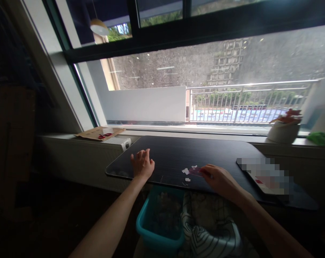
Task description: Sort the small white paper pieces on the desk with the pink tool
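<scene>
A black, rounded-corner table (pixel 173 152) spans the centre; a turquoise plastic basin (pixel 141 223) sits lower centre, presumably within easy reach. Centre-left, the left hand (pixel 142 165) has fingers apart. Right of centre, the right hand (pixel 218 178) clamps its fingers on a translucent pink strip's (pixel 194 172) end, probably leaving the other free beside small white scraps (pixel 187 180).
</scene>
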The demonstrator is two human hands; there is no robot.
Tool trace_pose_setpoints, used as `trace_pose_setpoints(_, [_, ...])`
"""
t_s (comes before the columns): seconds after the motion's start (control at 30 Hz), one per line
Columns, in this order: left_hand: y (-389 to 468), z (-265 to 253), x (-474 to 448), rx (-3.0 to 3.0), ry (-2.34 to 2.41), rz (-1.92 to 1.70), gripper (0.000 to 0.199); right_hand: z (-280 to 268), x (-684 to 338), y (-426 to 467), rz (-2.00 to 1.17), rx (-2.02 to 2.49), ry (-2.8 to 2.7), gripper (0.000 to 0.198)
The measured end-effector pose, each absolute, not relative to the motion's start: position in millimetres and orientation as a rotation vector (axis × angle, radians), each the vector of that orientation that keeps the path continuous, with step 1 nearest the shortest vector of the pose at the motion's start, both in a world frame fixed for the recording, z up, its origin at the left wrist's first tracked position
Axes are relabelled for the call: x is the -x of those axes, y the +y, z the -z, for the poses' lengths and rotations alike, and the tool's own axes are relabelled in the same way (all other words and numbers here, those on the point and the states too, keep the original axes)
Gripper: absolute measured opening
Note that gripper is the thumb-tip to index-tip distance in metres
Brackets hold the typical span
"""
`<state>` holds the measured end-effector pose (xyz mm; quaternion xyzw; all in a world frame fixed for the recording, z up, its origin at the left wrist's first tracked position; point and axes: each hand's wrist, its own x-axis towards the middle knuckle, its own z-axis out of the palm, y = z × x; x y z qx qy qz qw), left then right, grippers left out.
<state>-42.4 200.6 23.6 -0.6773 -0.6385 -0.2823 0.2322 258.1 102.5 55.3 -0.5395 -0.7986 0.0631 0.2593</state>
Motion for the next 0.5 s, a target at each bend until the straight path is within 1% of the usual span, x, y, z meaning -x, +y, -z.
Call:
trace_pose_setpoints(0.13, [200.8, -23.4, 42.3, 1.864, -1.772, 0.790, 0.045, -54.7, -255.6, 112.8, -0.167, 1.480, -2.185, 0.026])
trace_pose_setpoints(0.5, [200.5, -23.4, 42.2, 1.845, -1.762, 0.763, 0.044, -63.2, -266.3, 99.9, -0.119, 1.630, -2.162, 0.022])
